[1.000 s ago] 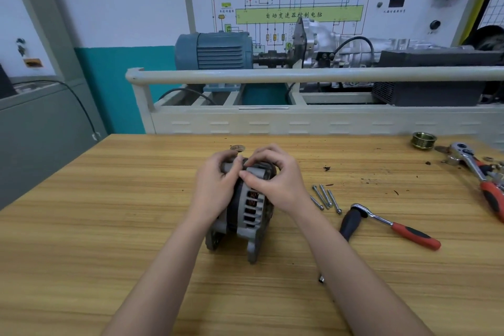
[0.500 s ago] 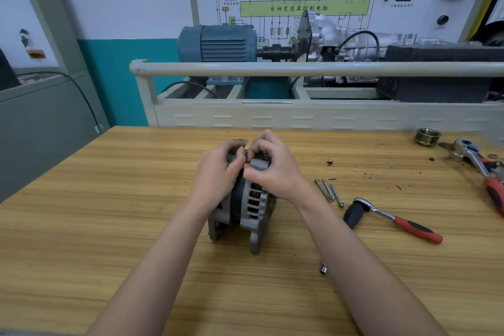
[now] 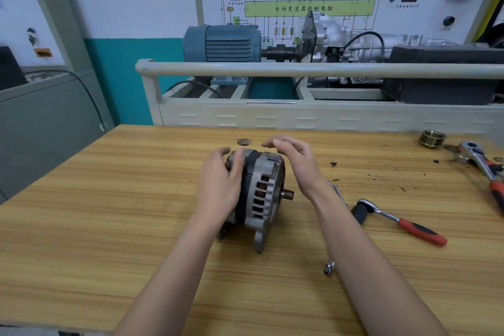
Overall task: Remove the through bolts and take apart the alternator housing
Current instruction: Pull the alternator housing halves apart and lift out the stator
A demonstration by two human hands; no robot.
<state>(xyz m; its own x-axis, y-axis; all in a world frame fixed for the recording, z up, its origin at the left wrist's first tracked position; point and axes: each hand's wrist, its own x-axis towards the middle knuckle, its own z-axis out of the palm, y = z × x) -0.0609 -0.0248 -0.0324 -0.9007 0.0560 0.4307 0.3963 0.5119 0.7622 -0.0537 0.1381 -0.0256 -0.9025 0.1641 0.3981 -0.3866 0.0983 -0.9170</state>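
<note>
A grey alternator (image 3: 263,191) lies on its side in the middle of the wooden bench (image 3: 109,226), its shaft stub pointing right and copper windings showing through the slots. My left hand (image 3: 221,185) grips the rear half of the housing from the left. Just right of and above the housing hovers my right hand (image 3: 296,161), fingers loosely curled and holding nothing. Removed through bolts (image 3: 338,191) lie on the bench behind my right wrist, partly hidden by it.
A red-handled ratchet (image 3: 401,222) lies right of the bolts, with a small socket (image 3: 329,267) nearer me. A second ratchet (image 3: 482,169) and a brass pulley (image 3: 432,138) sit at the far right. A washer (image 3: 244,141) lies behind the alternator. A training rig's rail (image 3: 300,69) borders the bench's back.
My right hand has let go of the top of the housing and lifted off to the right. The alternator's front half and shaft now show. The left hand still holds the rear half.
</note>
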